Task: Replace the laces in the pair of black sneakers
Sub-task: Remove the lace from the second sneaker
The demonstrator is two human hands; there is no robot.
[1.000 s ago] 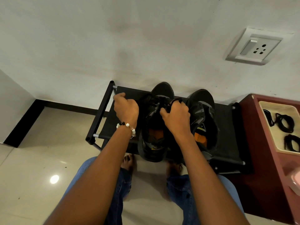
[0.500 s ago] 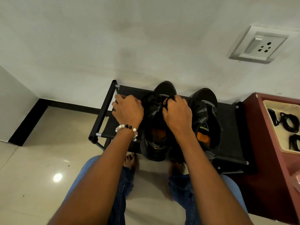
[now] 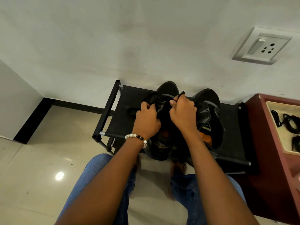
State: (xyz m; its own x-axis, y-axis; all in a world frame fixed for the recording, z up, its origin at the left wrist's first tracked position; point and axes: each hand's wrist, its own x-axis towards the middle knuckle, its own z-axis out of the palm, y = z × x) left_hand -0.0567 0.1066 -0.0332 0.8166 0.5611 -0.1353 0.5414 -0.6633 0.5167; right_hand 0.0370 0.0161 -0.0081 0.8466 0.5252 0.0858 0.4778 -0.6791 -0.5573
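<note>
The person is sitting in front of a low black shoe rack that is standing against the wall, and both black sneakers are lying on its top shelf. The left sneaker is in the middle of the rack, with both hands on it; the right sneaker is lying just beside it on the right, untouched.

Compared with half a second ago, the right hand is now rising a little toward the far side, and a black lace is showing above its knuckles. The fingers are curled tightly and are pinching this lace. The left hand, which was lying more on the near-left side of the shoe, is now sitting closer to the tongue area, with its fingers curled on the upper of the left sneaker and holding it. Whether it is also gripping a piece of lace, I cannot tell, because the fingertips are hidden.

In my judgement, this means the old lace is being pulled out of the eyelets of the left sneaker, so the task is only in its early part. More black laces are lying in a pale tray on the red cabinet at the right.
</note>
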